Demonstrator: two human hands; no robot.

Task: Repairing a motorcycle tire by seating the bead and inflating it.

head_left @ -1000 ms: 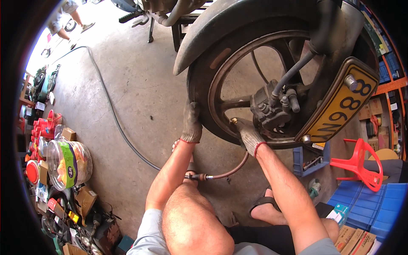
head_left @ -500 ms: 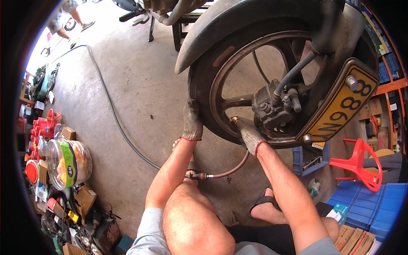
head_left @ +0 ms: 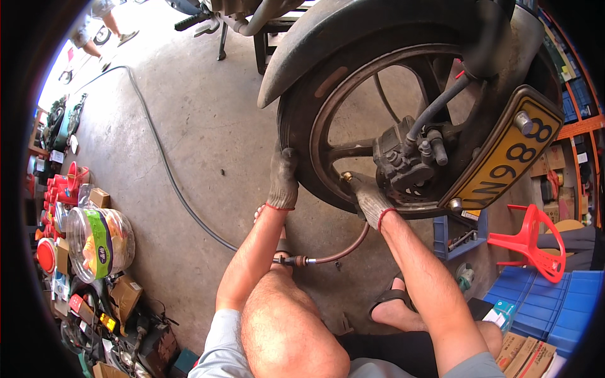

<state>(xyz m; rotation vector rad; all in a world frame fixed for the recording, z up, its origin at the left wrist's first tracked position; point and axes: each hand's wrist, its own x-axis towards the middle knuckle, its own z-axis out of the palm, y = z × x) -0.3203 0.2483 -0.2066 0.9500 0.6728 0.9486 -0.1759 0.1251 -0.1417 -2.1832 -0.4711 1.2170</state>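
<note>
A motorcycle wheel with a black tyre and spoked rim stands before me, under a grey mudguard. My left hand, in a dirty knit glove, grips the tyre's left edge; some of its fingers are hidden. Low on the rim, my right hand, gloved too, is closed around a brass air hose fitting, of which only the tip shows. Below that hand a reddish-brown hose curves to a coupling, which joins a long grey hose on the floor. The valve itself cannot be made out.
A brake caliper and a yellow number plate sit right of my right hand. Rightward are a red plastic stool and blue bins. A clear plastic tub and piled parts line the left. Someone's legs show far left.
Both hands keep their places on the wheel. The view has shifted very slightly, and nothing has been taken up or let go.
</note>
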